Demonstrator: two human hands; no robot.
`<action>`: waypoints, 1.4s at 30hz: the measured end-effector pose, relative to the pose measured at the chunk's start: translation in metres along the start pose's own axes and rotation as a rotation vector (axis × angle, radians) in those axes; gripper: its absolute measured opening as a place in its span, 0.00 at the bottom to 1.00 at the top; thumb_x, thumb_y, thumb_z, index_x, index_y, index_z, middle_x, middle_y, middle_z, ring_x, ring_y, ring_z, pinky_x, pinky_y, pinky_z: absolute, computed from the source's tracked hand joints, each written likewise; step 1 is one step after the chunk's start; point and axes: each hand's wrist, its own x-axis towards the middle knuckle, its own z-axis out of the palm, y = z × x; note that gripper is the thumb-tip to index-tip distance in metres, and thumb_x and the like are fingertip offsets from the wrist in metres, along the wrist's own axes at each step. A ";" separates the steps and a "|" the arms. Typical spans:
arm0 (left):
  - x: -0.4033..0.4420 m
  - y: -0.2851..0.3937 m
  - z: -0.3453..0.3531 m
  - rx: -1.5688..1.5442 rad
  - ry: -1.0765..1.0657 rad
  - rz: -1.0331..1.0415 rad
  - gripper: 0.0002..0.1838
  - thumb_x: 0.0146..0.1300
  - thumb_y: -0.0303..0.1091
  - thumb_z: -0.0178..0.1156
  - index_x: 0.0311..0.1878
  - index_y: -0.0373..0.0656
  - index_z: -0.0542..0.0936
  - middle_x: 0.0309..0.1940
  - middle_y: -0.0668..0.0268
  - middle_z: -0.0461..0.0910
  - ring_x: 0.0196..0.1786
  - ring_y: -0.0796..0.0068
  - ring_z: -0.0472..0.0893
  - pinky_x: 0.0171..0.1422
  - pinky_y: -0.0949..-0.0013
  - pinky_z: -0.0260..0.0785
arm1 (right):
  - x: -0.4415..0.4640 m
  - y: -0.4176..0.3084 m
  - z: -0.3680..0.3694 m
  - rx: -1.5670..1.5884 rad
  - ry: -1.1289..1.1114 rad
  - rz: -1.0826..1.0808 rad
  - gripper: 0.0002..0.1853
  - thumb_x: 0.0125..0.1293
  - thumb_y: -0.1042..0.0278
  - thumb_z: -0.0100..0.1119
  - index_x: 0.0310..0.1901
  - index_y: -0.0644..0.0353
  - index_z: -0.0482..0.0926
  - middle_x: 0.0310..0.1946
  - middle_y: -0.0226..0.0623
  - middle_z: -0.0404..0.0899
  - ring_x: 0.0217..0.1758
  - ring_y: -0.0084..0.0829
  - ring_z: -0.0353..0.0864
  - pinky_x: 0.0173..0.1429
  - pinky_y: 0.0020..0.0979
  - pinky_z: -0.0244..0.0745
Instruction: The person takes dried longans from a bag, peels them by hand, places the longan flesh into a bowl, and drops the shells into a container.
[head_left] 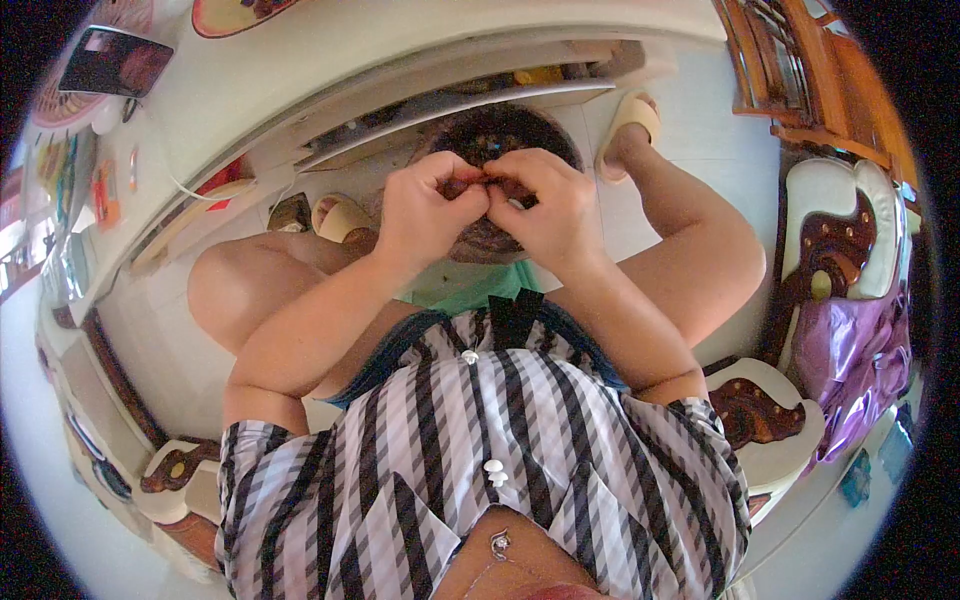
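Observation:
My left hand [430, 212] and my right hand [550, 210] meet at the fingertips in front of me. Both are pinched around a small reddish thing [484, 179], too small to name. Directly beneath them, between my legs, stands a dark round container [550, 130]; its contents are dark and hard to make out. Part of the container is hidden behind my hands. Light green material [475, 288] shows below it.
A white table [300, 60] with an open drawer [450, 103] curves ahead. On it at the left lie a dark-screened device [115, 62] and a pink basket [60, 100]. Cushioned seats [815, 200] and a shiny purple bag [850, 365] are at the right.

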 end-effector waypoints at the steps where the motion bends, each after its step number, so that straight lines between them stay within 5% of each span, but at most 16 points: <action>1: 0.000 0.000 0.000 0.006 0.001 0.020 0.05 0.46 0.25 0.59 0.27 0.35 0.76 0.20 0.67 0.77 0.24 0.86 0.72 0.28 0.79 0.65 | -0.001 0.001 0.000 0.088 -0.029 0.116 0.10 0.44 0.74 0.60 0.33 0.60 0.79 0.28 0.39 0.78 0.30 0.34 0.79 0.35 0.29 0.74; 3: -0.001 -0.001 -0.001 0.018 0.006 0.062 0.04 0.47 0.25 0.58 0.27 0.35 0.76 0.20 0.67 0.77 0.25 0.86 0.72 0.28 0.79 0.65 | -0.004 0.007 0.000 0.266 -0.088 0.344 0.11 0.45 0.75 0.59 0.34 0.61 0.79 0.27 0.37 0.79 0.28 0.29 0.79 0.34 0.27 0.73; 9: 0.006 -0.014 -0.011 -0.612 -0.256 -0.326 0.06 0.52 0.24 0.56 0.34 0.36 0.76 0.22 0.67 0.76 0.25 0.82 0.74 0.30 0.79 0.67 | 0.000 0.020 -0.006 0.850 -0.223 0.690 0.10 0.49 0.79 0.61 0.35 0.68 0.76 0.29 0.37 0.78 0.30 0.24 0.78 0.36 0.23 0.74; 18: 0.008 -0.002 -0.016 -0.332 -0.221 -0.099 0.09 0.50 0.26 0.63 0.36 0.36 0.76 0.28 0.69 0.77 0.30 0.85 0.74 0.35 0.80 0.68 | 0.002 0.016 -0.007 0.866 -0.173 0.703 0.09 0.50 0.75 0.63 0.34 0.66 0.77 0.26 0.36 0.78 0.26 0.22 0.76 0.31 0.21 0.71; 27: 0.005 -0.008 -0.012 -0.166 -0.159 -0.088 0.06 0.51 0.22 0.58 0.34 0.37 0.75 0.27 0.66 0.78 0.29 0.80 0.77 0.34 0.77 0.71 | 0.004 0.013 -0.008 0.904 -0.226 0.761 0.09 0.51 0.76 0.62 0.34 0.67 0.76 0.27 0.38 0.78 0.29 0.27 0.79 0.31 0.22 0.74; 30: 0.007 -0.014 -0.012 -0.171 -0.176 -0.114 0.05 0.50 0.22 0.57 0.33 0.36 0.75 0.26 0.66 0.77 0.27 0.79 0.77 0.32 0.77 0.70 | 0.000 0.019 -0.006 1.047 -0.228 0.827 0.08 0.50 0.77 0.62 0.34 0.67 0.76 0.27 0.38 0.78 0.29 0.27 0.79 0.30 0.22 0.74; 33: 0.009 -0.019 -0.012 -0.562 -0.220 -0.291 0.05 0.50 0.23 0.57 0.32 0.37 0.74 0.24 0.66 0.77 0.26 0.79 0.76 0.31 0.77 0.70 | 0.000 0.017 -0.005 1.148 -0.208 0.929 0.08 0.50 0.76 0.61 0.33 0.67 0.77 0.27 0.37 0.79 0.29 0.27 0.79 0.31 0.24 0.74; 39: 0.008 -0.013 -0.007 -0.334 -0.149 -0.231 0.05 0.49 0.22 0.58 0.30 0.34 0.74 0.21 0.65 0.76 0.23 0.81 0.75 0.28 0.78 0.68 | -0.001 0.002 0.000 0.131 -0.117 0.306 0.11 0.45 0.71 0.62 0.32 0.64 0.78 0.27 0.35 0.79 0.29 0.25 0.79 0.35 0.26 0.74; 42: 0.005 -0.018 -0.003 -0.163 -0.119 -0.125 0.05 0.48 0.22 0.58 0.30 0.33 0.74 0.21 0.64 0.76 0.24 0.81 0.75 0.28 0.78 0.68 | -0.003 0.000 0.001 0.201 -0.124 0.372 0.11 0.43 0.72 0.62 0.32 0.63 0.79 0.26 0.37 0.79 0.28 0.24 0.78 0.35 0.25 0.73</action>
